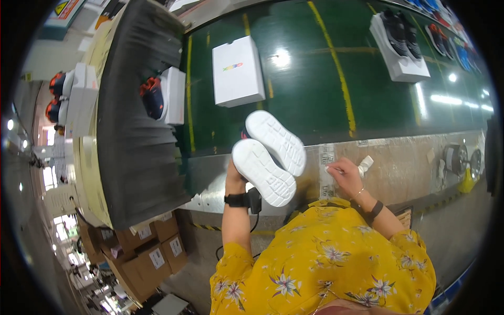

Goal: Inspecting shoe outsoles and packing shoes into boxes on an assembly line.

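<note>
A pair of sneakers [265,170] is held up with the white treaded soles facing me; only a little dark and red upper shows behind them. My left hand [234,171] is closed on the pair from the left, its fingers mostly hidden by the soles. Over the near metal ledge, my right hand [345,177] has thumb and fingers pinched together; a tiny pale bit shows at the fingertips, too small to name. Just beside that hand lies a small white object [366,164], partly covered by it. A closed white shoebox [239,73] rests on the green conveyor belt [299,68] beyond the sneakers.
Dark sneakers [401,34] sit on a white box at the far right, with more shoes beyond. Left of the belt, a black-covered surface [139,105] holds a navy and orange shoe [152,100] by a white box. Brown cartons [149,262] are stacked at lower left.
</note>
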Demonstrator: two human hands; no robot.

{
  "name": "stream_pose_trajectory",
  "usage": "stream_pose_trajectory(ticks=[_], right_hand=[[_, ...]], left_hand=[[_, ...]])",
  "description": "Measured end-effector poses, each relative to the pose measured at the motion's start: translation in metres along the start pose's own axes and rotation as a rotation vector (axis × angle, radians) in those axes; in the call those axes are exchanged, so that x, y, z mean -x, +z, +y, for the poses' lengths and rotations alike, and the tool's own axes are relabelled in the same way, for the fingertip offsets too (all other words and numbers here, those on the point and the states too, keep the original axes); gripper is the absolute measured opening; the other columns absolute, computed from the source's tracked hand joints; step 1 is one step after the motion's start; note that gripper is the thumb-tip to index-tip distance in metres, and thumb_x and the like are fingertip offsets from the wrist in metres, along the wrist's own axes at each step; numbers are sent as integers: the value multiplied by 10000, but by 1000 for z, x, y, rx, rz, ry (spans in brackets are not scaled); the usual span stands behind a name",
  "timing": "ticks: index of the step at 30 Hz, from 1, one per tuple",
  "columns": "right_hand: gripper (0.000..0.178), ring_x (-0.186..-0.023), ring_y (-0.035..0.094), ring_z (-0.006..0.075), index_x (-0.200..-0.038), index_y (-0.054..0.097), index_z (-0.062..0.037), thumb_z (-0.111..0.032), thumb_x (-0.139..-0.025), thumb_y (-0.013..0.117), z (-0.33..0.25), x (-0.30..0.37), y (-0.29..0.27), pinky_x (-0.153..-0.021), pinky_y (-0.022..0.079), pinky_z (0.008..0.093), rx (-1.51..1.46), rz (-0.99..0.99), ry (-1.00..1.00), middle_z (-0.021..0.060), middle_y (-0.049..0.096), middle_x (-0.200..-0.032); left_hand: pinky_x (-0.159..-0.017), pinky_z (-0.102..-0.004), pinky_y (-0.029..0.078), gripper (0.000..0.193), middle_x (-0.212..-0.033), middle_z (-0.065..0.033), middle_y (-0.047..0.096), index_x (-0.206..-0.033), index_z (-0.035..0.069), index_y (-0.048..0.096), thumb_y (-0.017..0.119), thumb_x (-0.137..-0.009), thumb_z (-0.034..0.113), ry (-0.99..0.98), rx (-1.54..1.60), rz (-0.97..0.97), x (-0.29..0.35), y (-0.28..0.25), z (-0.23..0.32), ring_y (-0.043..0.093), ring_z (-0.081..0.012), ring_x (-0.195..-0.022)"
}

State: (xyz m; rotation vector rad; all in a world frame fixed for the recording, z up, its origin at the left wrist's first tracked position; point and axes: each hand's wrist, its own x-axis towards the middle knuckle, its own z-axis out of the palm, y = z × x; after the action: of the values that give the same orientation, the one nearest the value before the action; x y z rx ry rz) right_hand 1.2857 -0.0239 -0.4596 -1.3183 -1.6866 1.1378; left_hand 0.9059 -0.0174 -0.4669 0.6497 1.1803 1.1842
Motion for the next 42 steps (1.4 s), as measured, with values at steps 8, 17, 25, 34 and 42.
stream_pose_trajectory(ticks=[8,17,25,34,42], right_hand=[[115,-793,621,291,-950,735,-82,-167,-873,741,10,17,-19,-713,514,377,10,117,39,103,622,-849],[90,-730,640,209,-935,744,-97,-167,-879,744,70,56,-171,-640,514,317,192,739,183,85,656,-829],[155,-706,593,165,-985,748,-66,-184,-885,747,118,119,-384,-648,474,296,345,1346,239,62,662,-828],[157,-764,648,227,-989,745,-73,-179,-874,752,98,148,-487,-674,522,331,730,1509,205,84,672,-875],[178,-838,673,263,-992,755,-82,-209,-868,746,186,178,-630,-754,525,336,860,1413,403,109,688,-915]], left_hand=[[-862,-439,456,311,-999,-116,704,-1063,94,720,694,-754,120,309,-1622,-88,27,76,-7,566,-366,-979],[-999,-518,361,360,-1107,-186,608,-1131,29,584,722,-813,125,490,-1533,13,89,129,-55,492,-391,-1121],[-997,-521,307,374,-1020,-190,601,-981,-2,571,777,-790,245,307,-1875,-100,100,123,-120,497,-375,-1035],[-1000,-409,456,424,-1256,-161,587,-1236,-7,551,729,-889,161,-218,-818,16,44,151,-60,549,-290,-1183],[-952,-446,514,533,-1308,-107,612,-1399,45,510,394,-1060,441,-465,-139,-29,12,324,-25,612,-275,-1154]])
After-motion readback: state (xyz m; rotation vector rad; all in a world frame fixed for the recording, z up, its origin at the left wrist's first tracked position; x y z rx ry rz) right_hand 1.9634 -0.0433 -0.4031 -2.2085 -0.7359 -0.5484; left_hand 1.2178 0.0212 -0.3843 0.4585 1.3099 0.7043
